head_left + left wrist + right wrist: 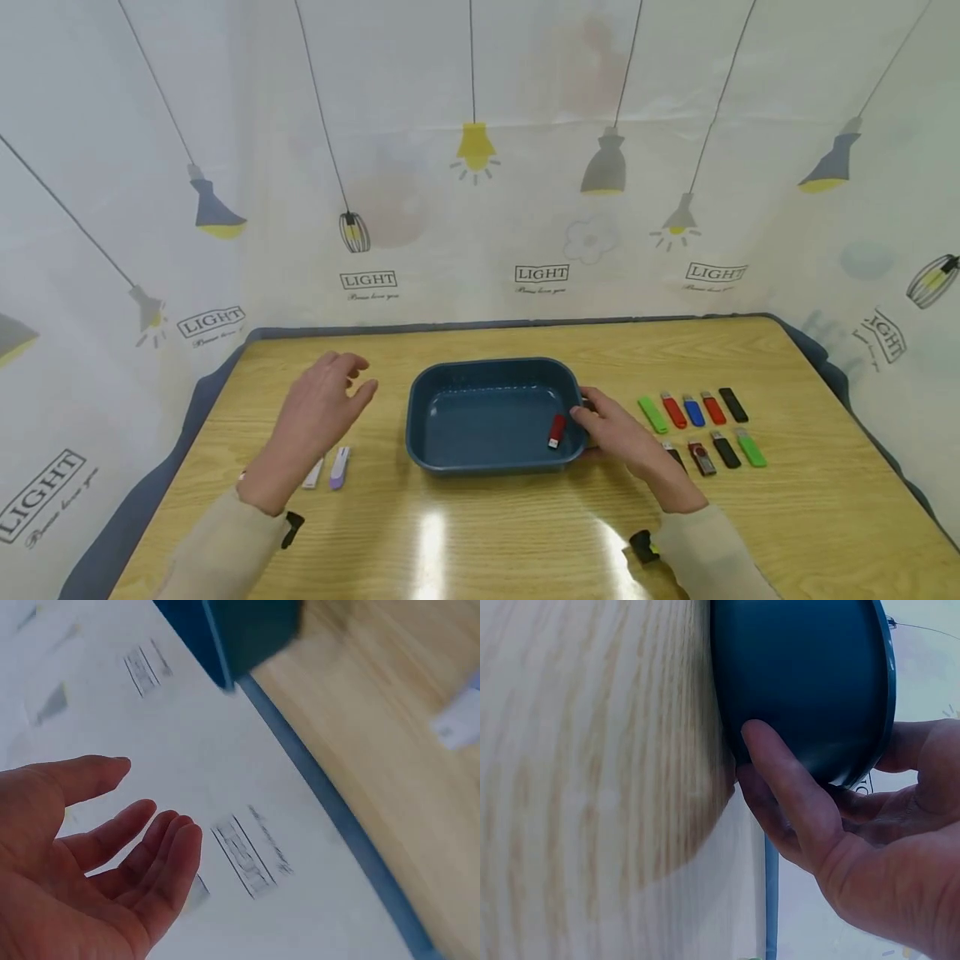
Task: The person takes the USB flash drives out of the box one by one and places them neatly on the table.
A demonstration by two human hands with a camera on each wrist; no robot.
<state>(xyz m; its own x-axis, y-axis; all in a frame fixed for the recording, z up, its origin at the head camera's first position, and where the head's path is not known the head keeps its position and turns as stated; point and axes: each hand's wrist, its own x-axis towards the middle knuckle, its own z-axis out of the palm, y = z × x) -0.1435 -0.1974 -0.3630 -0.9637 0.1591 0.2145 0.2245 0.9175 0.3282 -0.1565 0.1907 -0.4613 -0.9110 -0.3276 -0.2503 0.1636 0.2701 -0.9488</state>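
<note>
A dark blue rectangular tray (487,469) stands on the table, with one red USB flash drive (557,429) inside near its right end. My right hand (617,429) grips that end, the thumb over the rim and the fingers along the outer wall, as the right wrist view also shows on the tray (802,682). To the left of the tray my left hand (318,408) is raised with loosely bent fingers and holds nothing. Just below it on the table lie a white flash drive (312,475) and a white and purple flash drive (340,468), the first partly hidden by the wrist.
Right of the tray, two rows of flash drives lie on the wooden table (817,500). A green drive (652,414), a blue drive (693,411) and a black drive (733,405) are in the back row. Behind the table hangs a lamp-patterned cloth (450,308).
</note>
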